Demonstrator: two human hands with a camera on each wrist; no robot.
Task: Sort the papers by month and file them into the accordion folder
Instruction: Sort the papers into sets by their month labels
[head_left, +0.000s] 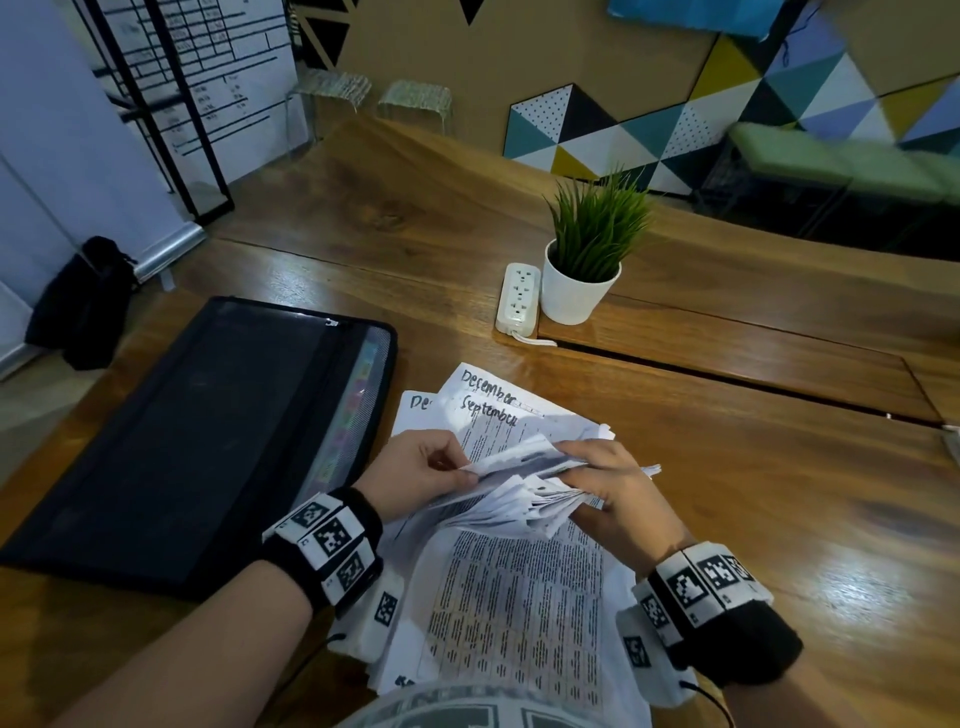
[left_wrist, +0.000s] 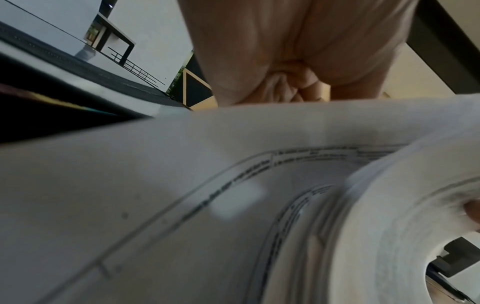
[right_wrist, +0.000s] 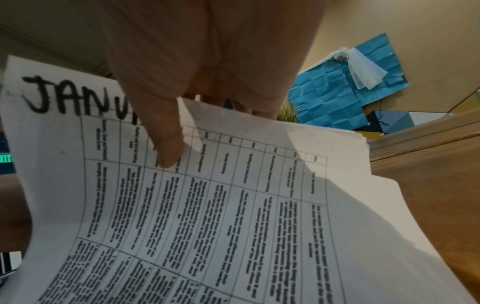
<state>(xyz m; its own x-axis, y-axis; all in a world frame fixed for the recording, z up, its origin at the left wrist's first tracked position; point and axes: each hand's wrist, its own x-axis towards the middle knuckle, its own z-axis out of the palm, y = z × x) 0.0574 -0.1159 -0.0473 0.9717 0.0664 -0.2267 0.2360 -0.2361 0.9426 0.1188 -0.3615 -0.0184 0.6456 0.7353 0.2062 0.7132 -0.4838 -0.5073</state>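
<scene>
Head view gave us one accordion folder (head_left: 192, 441), black mesh and lying flat at the left of the frame, and one loose pile of papers (head_left: 519, 613) at lower centre, just right of the folder; the sheets were too many and too overlapped for us to count. We could read three handwritten headings at the pile's far end: "December", "September" and a cut-off "De". We also counted one potted plant (head_left: 587, 260) and one power strip (head_left: 517, 299) touching side by side above the pile on the wooden table (head_left: 779, 493). Our left hand (head_left: 415, 473) had its fingers curled, pinching the edge of a lifted sheet. Our right hand (head_left: 613, 493) was curled round a fanned bundle of page ends, thumb on top. In the right wrist view the thumb (right_wrist: 166, 148) pressed on a printed table sheet (right_wrist: 233, 226) headed "JANU", the rest of the word hidden behind it.
</scene>
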